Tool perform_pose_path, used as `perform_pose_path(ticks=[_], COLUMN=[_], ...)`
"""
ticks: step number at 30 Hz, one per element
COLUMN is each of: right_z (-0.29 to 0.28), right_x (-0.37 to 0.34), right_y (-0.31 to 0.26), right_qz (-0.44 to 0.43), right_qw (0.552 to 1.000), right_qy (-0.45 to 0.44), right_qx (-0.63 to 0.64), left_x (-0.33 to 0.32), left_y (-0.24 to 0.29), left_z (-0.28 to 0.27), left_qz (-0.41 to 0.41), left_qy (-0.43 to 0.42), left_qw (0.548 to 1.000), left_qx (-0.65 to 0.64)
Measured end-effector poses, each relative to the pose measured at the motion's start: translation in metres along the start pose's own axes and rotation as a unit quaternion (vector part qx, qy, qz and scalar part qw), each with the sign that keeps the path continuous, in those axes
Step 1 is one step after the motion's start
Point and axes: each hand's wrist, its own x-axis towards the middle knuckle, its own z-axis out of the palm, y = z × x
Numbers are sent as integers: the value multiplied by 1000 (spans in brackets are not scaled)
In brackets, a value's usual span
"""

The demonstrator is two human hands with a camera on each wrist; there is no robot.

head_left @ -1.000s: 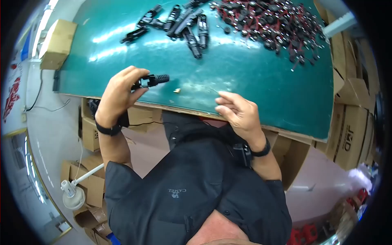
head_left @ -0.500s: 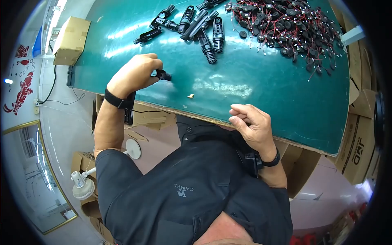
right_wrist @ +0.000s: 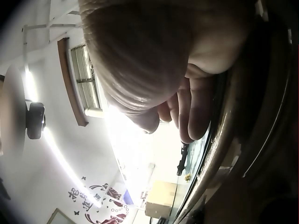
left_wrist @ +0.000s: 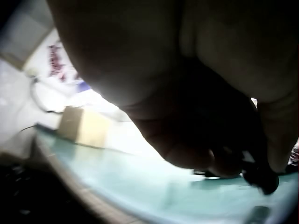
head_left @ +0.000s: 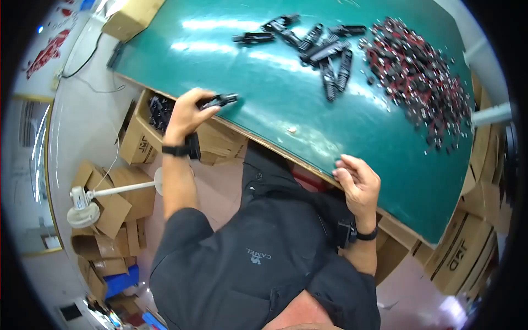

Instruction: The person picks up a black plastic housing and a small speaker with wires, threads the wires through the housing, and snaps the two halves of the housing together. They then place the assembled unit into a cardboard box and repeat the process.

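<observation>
In the head view my left hand (head_left: 190, 113) grips a black plastic housing (head_left: 223, 100) with a ribbed end, close over the near left edge of the green table (head_left: 247, 77). The ribbed end sticks out past the fingertips and points right. In the left wrist view the hand is dark and covers most of the black housing (left_wrist: 261, 179). My right hand (head_left: 360, 187) is at the table's front edge, its fingers loosely bent and nothing seen between them. A small yellowish bit (head_left: 291, 130) lies on the table between the hands.
Several similar black housings (head_left: 324, 52) lie in a loose group farther back. A large heap of black discs with red wires (head_left: 418, 82) covers the right side. A cardboard box (head_left: 132, 19) sits at the far left corner. Under the left edge, an open carton holds black parts (head_left: 160, 113).
The head view has turned, so the table appears tilted. My left hand has turned the black housing about and drawn it nearer the table edge. The right hand stays by the front edge.
</observation>
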Motion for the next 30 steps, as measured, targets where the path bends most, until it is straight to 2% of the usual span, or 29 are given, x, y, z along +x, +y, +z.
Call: perform_pose_path(ticks=[1,2,4,5,8,11,14,15,17,19,20,22,24,25,27,28,29,30], right_z=[1,1,-1,0,5,11,13,16,27,30,32,31,26,27,28,29,33,36], right_x=[-2,-5,-6,-4,-4,6,7,7,14,14,20,35,57,72,104,119,134,147], right_y=[0,0,4,6,1,-4,-5,-8,-16,-26,-29,-28,-23,-29,-35,-36,-32,-26], right_qz=[-1,1,-7,-9,3,34,46,50,89,129,139,76,16,6,-47,-88,-90,-166], right_qw=[1000,999,999,999,998,996,993,992,987,980,978,985,978,971,946,926,924,874], right_qy=[19,37,29,34,39,67,76,82,91,110,112,87,82,91,114,133,138,159], right_qx=[-8,-17,-29,-36,-44,-44,-79,-86,-98,-105,-104,-129,-192,-223,-301,-343,-345,-428], left_x=[-38,-77,-149,-169,-202,-163,-93,-77,-40,-16,1,25,43,57,73,82,93,101], left_y=[-25,-53,-130,-151,-200,-264,-321,-333,-312,-337,-310,-236,-151,-119,-63,-43,-26,-11], left_z=[1,4,20,24,27,5,-36,-48,-80,-73,-62,-53,-39,-33,-17,-5,6,17], left_qz=[-106,-209,-301,-307,-440,-423,-368,-340,-331,-238,-208,-167,-113,-106,4,50,97,105], left_qy=[85,168,296,310,261,279,379,399,391,470,465,445,278,269,62,28,-7,-6], left_qw=[988,953,885,879,858,860,849,851,849,849,860,877,948,949,996,995,991,990], left_qx=[-69,-140,-195,-192,-40,-55,-1,34,127,40,-4,-73,-110,-121,-64,-79,-92,-93])
